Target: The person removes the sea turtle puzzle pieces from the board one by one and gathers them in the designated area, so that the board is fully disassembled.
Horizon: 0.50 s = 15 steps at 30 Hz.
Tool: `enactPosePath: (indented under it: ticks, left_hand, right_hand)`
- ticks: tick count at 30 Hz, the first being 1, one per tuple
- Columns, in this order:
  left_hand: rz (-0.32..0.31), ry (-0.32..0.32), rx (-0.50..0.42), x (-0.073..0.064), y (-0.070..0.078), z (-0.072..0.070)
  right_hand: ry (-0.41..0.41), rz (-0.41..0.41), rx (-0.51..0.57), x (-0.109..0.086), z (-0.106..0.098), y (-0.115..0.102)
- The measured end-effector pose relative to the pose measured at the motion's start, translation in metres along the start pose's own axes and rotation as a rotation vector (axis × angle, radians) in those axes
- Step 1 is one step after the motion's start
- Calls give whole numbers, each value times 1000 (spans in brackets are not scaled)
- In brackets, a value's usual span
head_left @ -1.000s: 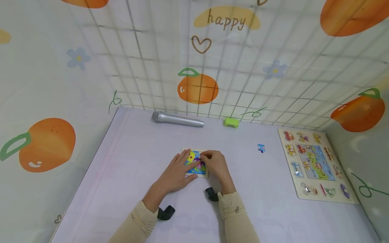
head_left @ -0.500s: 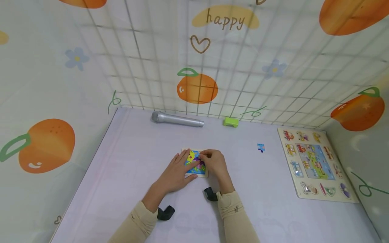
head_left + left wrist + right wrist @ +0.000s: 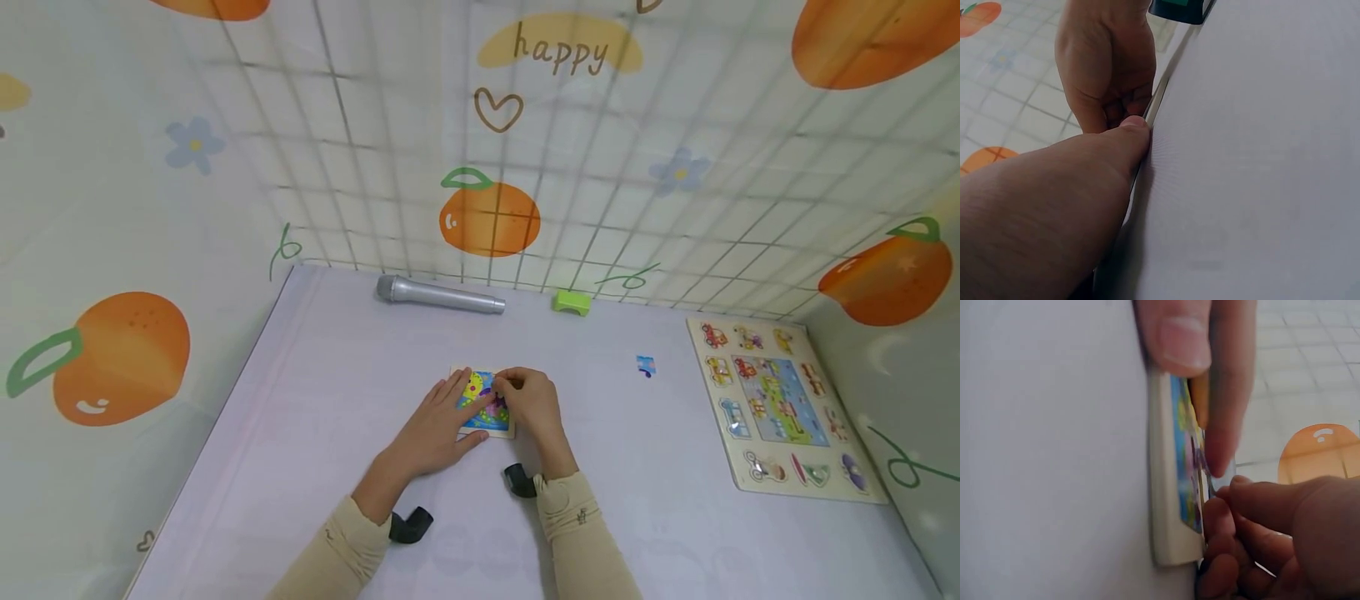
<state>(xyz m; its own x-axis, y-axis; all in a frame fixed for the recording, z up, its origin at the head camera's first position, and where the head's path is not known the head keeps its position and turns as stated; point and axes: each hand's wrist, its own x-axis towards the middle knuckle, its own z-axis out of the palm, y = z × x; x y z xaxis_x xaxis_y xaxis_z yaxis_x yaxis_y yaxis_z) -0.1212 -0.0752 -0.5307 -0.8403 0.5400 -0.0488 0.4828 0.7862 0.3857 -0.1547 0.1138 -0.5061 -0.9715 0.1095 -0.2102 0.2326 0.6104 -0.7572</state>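
On the white table lies a small jigsaw puzzle [image 3: 477,422] with a pale frame and a bright yellow, blue and purple picture. My left hand [image 3: 431,427] rests on its left part, fingers extended, thumb at the near edge. My right hand [image 3: 534,406] pinches a small puzzle piece [image 3: 1222,481] over the upper right of the picture; most of the piece is hidden by fingertips. A left fingertip comes right up to it in the right wrist view. One loose blue puzzle piece [image 3: 646,365] lies to the right.
A silver toy microphone [image 3: 441,294] and a green arched block [image 3: 572,302] lie along the back edge. At the right is a large wooden vehicle puzzle board [image 3: 783,412]. Printed curtains and a wire grid enclose the table. Black wrist-worn devices [image 3: 411,526] stick out beside the sleeves.
Both hands stay at the small puzzle. My right fingertips shift only slightly at the piece; the left hand keeps its place.
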Motion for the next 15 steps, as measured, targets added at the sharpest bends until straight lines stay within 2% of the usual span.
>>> enactPosePath:
  ticks: [5,10,15]
  left_hand:
    - [-24,-1,-19,-5,-4,1]
    - [-65,-10,13,-10,-7,2]
    - [-52,5,5,-8,-5,1]
  right_hand:
    - [-5,7,-14,-1,2,0]
    - [-9,-1,-16,-1,3,-1]
    - [1,13,-25,-2,1,-2]
